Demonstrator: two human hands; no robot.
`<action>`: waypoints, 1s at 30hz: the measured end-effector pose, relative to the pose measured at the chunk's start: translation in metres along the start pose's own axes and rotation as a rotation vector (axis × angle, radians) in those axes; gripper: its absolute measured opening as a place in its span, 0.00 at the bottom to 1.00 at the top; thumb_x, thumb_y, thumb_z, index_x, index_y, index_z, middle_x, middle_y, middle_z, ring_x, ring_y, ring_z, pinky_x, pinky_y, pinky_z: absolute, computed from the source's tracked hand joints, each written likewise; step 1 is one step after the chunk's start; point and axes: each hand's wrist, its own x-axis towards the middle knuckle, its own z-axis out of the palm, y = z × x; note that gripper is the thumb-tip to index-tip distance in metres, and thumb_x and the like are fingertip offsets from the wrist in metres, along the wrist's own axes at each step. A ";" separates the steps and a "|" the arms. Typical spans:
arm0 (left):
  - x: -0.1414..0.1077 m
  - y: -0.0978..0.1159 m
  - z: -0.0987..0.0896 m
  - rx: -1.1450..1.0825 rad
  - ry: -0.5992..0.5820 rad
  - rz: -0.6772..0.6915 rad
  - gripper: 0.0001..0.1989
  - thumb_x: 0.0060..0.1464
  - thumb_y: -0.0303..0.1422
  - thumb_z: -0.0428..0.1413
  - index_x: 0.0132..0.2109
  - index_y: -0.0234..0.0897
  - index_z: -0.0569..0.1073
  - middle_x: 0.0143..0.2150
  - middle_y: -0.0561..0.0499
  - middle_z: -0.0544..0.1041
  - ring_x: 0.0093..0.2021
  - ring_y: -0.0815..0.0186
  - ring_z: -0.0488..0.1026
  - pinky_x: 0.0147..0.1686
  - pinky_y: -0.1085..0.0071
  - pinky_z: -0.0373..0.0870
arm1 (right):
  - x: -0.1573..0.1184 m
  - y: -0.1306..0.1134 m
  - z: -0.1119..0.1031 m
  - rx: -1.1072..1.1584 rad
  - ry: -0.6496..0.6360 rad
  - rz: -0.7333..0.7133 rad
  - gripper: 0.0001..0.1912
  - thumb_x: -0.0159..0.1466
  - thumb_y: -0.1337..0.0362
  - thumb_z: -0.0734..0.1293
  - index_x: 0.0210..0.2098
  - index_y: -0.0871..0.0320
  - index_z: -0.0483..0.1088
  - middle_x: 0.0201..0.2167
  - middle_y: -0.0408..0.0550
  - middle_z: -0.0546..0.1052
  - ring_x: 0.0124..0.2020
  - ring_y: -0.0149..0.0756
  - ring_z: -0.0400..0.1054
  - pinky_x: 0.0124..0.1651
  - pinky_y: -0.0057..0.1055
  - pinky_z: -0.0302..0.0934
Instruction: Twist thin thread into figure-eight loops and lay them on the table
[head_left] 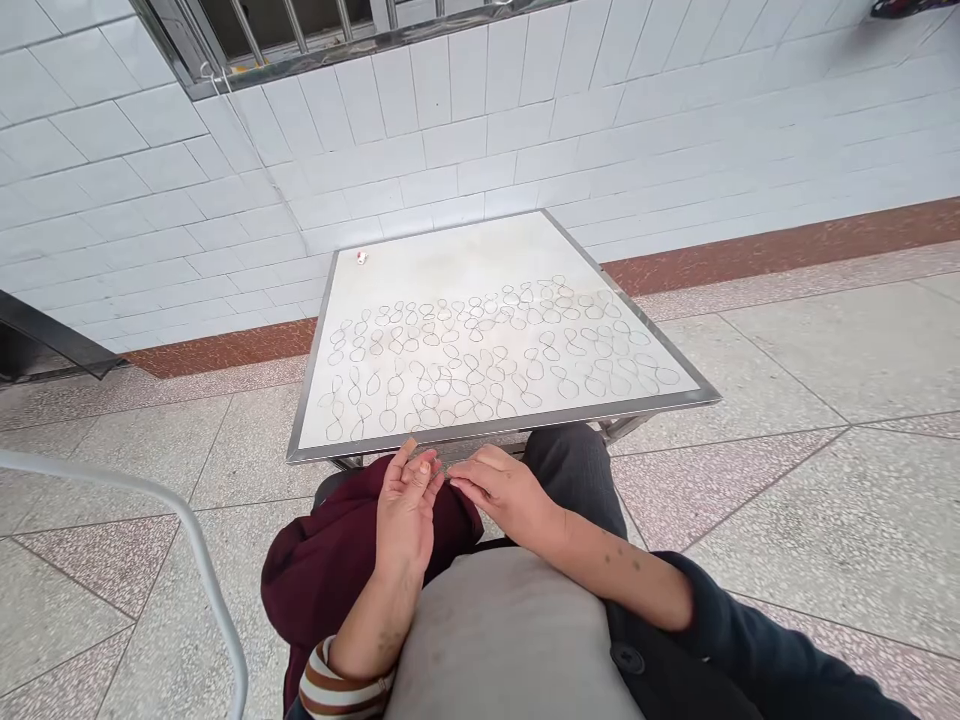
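Observation:
My left hand (pixel 409 490) is raised over my lap, palm up, with its thumb and fingers brought together and a tan wrap on one fingertip. Close beside it on the right, my right hand (pixel 506 490) is in a pinch, its fingertips pointing at the left hand's. Whatever lies between the fingertips is too small to make out. Beyond both hands stands a white table (pixel 442 262) with a metal edge. Many thin dark wire-like loops (pixel 390 420), several shaped like figure eights, lie spread in rows over its nearer part.
A small white and red object (pixel 362 258) sits at the table's far left corner. A white tiled wall (pixel 465 150) with a barred window rises behind. Maroon cloth (pixel 322 570) covers my lap at the left. A curved grey tube (pixel 202 560) stands at the left.

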 end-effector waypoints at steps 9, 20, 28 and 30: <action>-0.002 -0.004 0.002 0.041 0.057 0.089 0.25 0.44 0.26 0.68 0.50 0.38 0.73 0.38 0.51 0.79 0.41 0.69 0.75 0.48 0.67 0.69 | 0.001 -0.001 0.003 -0.238 -0.143 -0.184 0.12 0.68 0.74 0.56 0.41 0.62 0.71 0.29 0.50 0.71 0.31 0.37 0.58 0.35 0.33 0.62; -0.001 -0.001 0.000 0.065 0.036 0.199 0.23 0.45 0.26 0.67 0.50 0.39 0.74 0.37 0.52 0.79 0.40 0.70 0.75 0.47 0.70 0.69 | 0.001 -0.005 0.000 -0.142 -0.119 -0.227 0.14 0.69 0.74 0.57 0.51 0.60 0.67 0.37 0.51 0.75 0.34 0.36 0.63 0.38 0.35 0.66; 0.000 0.008 -0.003 0.034 -0.034 0.168 0.21 0.45 0.26 0.67 0.48 0.38 0.75 0.34 0.51 0.80 0.39 0.69 0.75 0.43 0.70 0.69 | -0.002 -0.002 0.001 0.298 0.050 0.322 0.09 0.66 0.63 0.64 0.46 0.53 0.70 0.37 0.48 0.73 0.31 0.32 0.68 0.32 0.31 0.69; 0.001 0.008 -0.005 0.038 -0.056 0.158 0.21 0.45 0.26 0.67 0.48 0.38 0.75 0.34 0.52 0.80 0.39 0.68 0.75 0.43 0.71 0.69 | -0.001 0.000 0.003 0.468 0.021 0.490 0.08 0.65 0.60 0.65 0.43 0.53 0.70 0.32 0.44 0.73 0.26 0.30 0.68 0.27 0.29 0.66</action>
